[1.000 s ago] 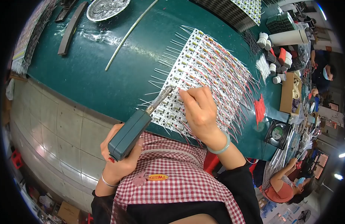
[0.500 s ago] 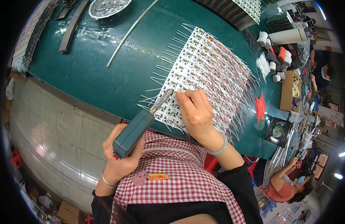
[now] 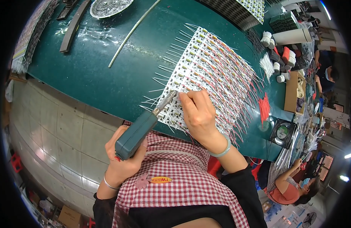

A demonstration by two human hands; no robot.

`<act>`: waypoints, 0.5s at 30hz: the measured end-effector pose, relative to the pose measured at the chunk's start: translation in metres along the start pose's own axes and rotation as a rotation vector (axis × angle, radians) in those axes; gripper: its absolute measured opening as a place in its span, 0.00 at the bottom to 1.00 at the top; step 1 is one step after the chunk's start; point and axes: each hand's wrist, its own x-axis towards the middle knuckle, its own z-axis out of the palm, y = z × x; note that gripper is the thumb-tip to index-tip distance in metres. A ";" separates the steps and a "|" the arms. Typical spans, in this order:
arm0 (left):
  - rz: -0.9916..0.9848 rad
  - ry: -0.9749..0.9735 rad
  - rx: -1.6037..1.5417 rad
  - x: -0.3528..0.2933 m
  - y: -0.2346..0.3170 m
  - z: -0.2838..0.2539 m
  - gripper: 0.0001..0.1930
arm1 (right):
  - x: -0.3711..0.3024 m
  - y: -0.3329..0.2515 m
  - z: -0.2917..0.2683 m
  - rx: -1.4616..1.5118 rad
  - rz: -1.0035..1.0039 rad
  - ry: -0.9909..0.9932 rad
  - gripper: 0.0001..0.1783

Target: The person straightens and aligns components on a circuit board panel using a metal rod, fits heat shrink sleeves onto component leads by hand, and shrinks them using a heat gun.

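On the green table (image 3: 90, 78) lies the board (image 3: 189, 60), wires (image 3: 230, 81) crowding its right; barer left columns look unfinished. Left hand (image 3: 124, 169) wraps the iron (image 3: 136, 135); right hand's (image 3: 200, 117) fingertips pinch together, contents unclear.

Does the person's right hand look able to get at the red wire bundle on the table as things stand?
Probably yes: the red wire bundle lies uncovered on the green table. The right hand would likely need to clear the thin wires fanning from the white circuit boards in between.
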 end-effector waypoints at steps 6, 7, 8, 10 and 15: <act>-0.132 0.053 -0.065 -0.009 0.002 -0.006 0.10 | 0.000 0.001 0.000 0.003 0.001 -0.001 0.15; -0.125 0.058 -0.062 -0.009 0.002 -0.006 0.11 | 0.000 0.002 0.000 0.000 -0.021 -0.008 0.16; -0.118 0.063 -0.058 -0.009 0.002 -0.007 0.11 | -0.001 0.003 0.000 -0.003 -0.042 -0.014 0.17; -0.110 0.061 -0.061 -0.009 0.003 -0.007 0.12 | -0.001 0.002 -0.002 0.008 -0.028 -0.021 0.18; -0.126 0.075 -0.077 -0.016 0.000 -0.009 0.13 | -0.001 -0.008 -0.018 0.053 -0.027 0.016 0.23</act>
